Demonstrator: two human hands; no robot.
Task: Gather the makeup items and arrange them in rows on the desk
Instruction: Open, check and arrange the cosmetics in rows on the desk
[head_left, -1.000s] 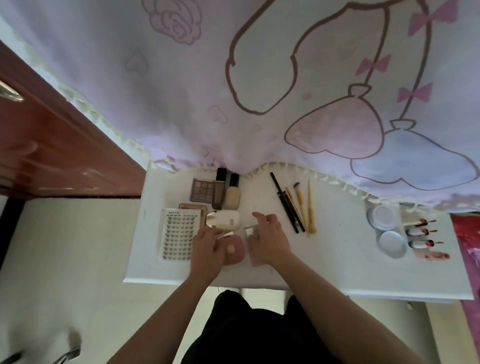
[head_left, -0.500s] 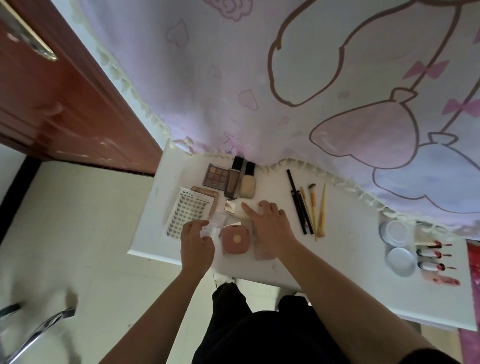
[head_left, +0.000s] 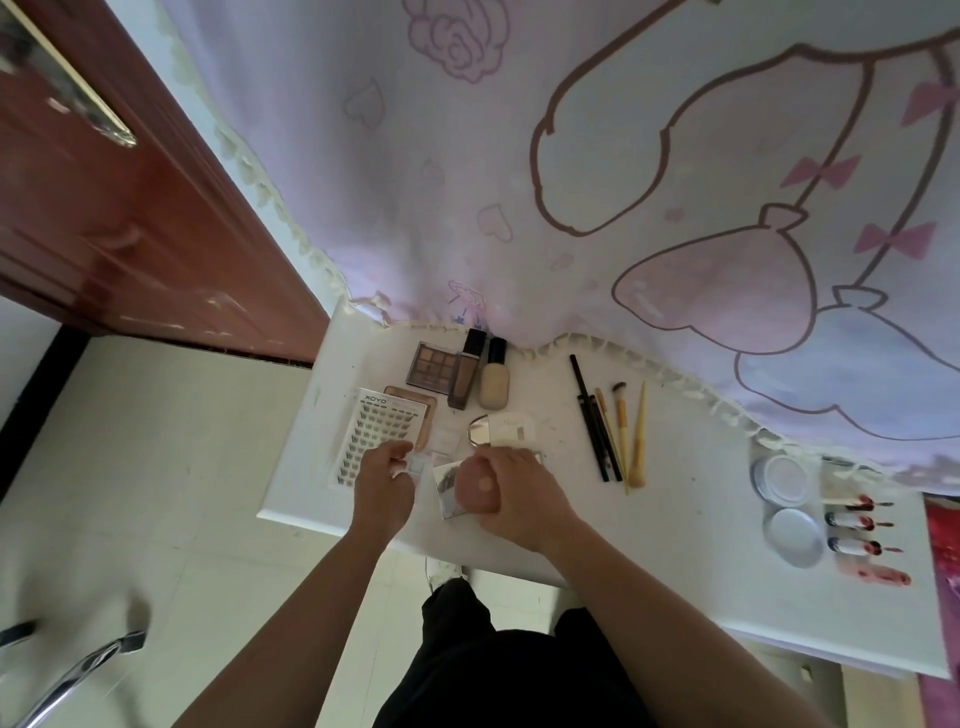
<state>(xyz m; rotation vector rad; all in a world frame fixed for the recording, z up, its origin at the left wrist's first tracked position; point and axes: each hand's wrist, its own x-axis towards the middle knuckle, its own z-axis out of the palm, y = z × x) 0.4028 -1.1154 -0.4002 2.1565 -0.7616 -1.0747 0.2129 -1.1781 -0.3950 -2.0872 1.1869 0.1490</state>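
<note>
While the left hand (head_left: 382, 491) pinches a small clear case (head_left: 420, 463) at frame centre, the right hand (head_left: 524, 504) grips the pink compact (head_left: 479, 488) just beside it, at the near edge of the white desk (head_left: 675, 519).

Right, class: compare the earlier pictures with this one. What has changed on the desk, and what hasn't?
The right hand, earlier flat on the desk beside the pink compact, now grips it, lifted, with a mirror showing. The left hand still pinches the small clear box. Lash tray, eyeshadow palette, foundation bottles and brushes have not moved.
</note>
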